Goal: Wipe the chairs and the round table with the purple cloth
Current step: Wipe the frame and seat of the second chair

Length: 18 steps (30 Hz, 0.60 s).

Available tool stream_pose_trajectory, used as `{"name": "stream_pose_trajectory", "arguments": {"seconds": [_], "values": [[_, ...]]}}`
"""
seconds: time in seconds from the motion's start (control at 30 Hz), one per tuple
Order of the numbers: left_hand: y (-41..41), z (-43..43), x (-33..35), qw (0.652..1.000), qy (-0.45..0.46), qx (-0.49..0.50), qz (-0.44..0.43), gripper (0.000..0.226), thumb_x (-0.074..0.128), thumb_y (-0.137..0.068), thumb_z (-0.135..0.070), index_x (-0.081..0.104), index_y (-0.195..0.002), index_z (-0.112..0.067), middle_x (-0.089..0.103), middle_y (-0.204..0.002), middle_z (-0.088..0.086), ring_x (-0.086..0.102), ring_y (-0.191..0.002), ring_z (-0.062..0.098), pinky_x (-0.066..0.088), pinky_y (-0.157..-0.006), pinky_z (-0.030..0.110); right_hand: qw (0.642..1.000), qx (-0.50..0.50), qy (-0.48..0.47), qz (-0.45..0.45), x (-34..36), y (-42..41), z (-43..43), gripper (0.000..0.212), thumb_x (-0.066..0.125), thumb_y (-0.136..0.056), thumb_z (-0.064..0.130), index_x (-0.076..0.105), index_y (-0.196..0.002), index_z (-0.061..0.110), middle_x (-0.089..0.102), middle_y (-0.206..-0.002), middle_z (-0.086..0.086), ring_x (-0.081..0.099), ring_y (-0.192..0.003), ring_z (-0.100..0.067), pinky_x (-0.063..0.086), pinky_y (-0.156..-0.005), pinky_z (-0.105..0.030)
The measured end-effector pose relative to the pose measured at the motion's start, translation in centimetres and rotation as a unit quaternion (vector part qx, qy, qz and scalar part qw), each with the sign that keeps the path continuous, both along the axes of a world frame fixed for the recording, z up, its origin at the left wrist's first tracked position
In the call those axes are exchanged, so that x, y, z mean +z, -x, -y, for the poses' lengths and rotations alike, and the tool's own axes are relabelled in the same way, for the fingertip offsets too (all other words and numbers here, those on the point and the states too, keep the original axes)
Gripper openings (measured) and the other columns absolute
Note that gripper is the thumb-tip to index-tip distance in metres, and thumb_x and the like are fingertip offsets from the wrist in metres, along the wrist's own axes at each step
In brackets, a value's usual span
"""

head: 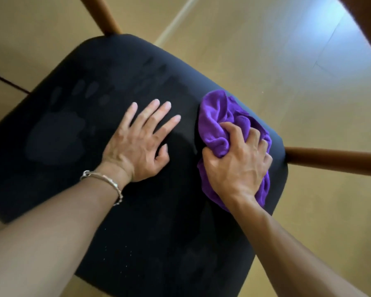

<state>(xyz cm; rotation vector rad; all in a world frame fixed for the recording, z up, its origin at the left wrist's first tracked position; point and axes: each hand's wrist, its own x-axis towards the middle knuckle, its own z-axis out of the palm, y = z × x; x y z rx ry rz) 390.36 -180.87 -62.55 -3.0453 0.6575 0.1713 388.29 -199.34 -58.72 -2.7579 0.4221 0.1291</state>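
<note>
My right hand bunches the purple cloth at the black chair seat's right edge; my left hand lies flat, fingers spread.

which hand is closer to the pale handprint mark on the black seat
Left. The left hand lies flat just right of the handprint mark; the right hand grips the purple cloth farther right, at the seat edge.
</note>
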Motion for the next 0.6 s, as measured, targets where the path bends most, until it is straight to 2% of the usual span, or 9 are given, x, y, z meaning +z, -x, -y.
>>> {"name": "stream_pose_trajectory", "arguments": {"seconds": [0.1, 0.3, 0.4, 0.5, 0.6], "values": [[0.0, 0.2, 0.3, 1.000, -0.020, -0.010, -0.014, 0.067, 0.026, -0.082, -0.036, 0.030, -0.145, -0.016, 0.027, -0.152, 0.013, 0.022, -0.140, 0.029, 0.018, -0.112, 0.055, 1.000, -0.007, 0.013, -0.007, -0.1, 0.0, 0.2, 0.050, 0.060, -0.074, 0.048, 0.052, -0.123, 0.038, 0.046, -0.125, -0.004, 0.040, -0.115, -0.033, 0.030, -0.096, -0.047], [0.7, 1.5, 0.9, 0.997, -0.055, 0.033, -0.031, 0.065, 0.014, -0.085, -0.033, 0.020, -0.147, -0.016, 0.019, -0.155, 0.010, 0.019, -0.142, 0.029, 0.021, -0.112, 0.053, 1.000, -0.013, 0.006, -0.025, 0.0, -0.3, 0.3, 0.050, 0.060, -0.075, 0.047, 0.052, -0.123, 0.035, 0.047, -0.127, -0.008, 0.039, -0.119, -0.035, 0.030, -0.099, -0.051], [1.7, 2.5, 1.8, 0.994, -0.004, 0.094, -0.054, 0.063, 0.022, -0.083, -0.030, 0.034, -0.144, -0.018, 0.029, -0.152, 0.007, 0.028, -0.139, 0.026, 0.028, -0.110, 0.050, 0.998, -0.045, -0.019, -0.044, 0.6, -0.6, -0.3, 0.046, 0.064, -0.076, 0.041, 0.055, -0.120, 0.036, 0.048, -0.124, -0.009, 0.040, -0.117, -0.035, 0.031, -0.097, -0.049], [2.1, 1.9, 2.7, 0.972, 0.054, 0.227, -0.036, 0.057, 0.030, -0.086, -0.029, 0.043, -0.139, -0.011, 0.039, -0.147, 0.011, 0.037, -0.135, 0.026, 0.031, -0.107, 0.050, 0.992, 0.066, -0.093, -0.052, 1.6, -2.5, -1.5, 0.049, 0.063, -0.072, 0.042, 0.056, -0.120, 0.040, 0.049, -0.122, -0.004, 0.044, -0.115, -0.033, 0.035, -0.096, -0.047], [4.1, -0.9, 4.1, 0.906, 0.078, 0.416, -0.026, 0.058, 0.025, -0.090, -0.032, 0.036, -0.142, -0.008, 0.036, -0.148, 0.012, 0.034, -0.136, 0.028, 0.028, -0.106, 0.053, 0.952, 0.252, -0.155, -0.080, 2.4, -6.1, -5.0, 0.050, 0.062, -0.074, 0.041, 0.054, -0.123, 0.042, 0.047, -0.122, 0.001, 0.046, -0.116, -0.030, 0.038, -0.101, -0.049]]}}
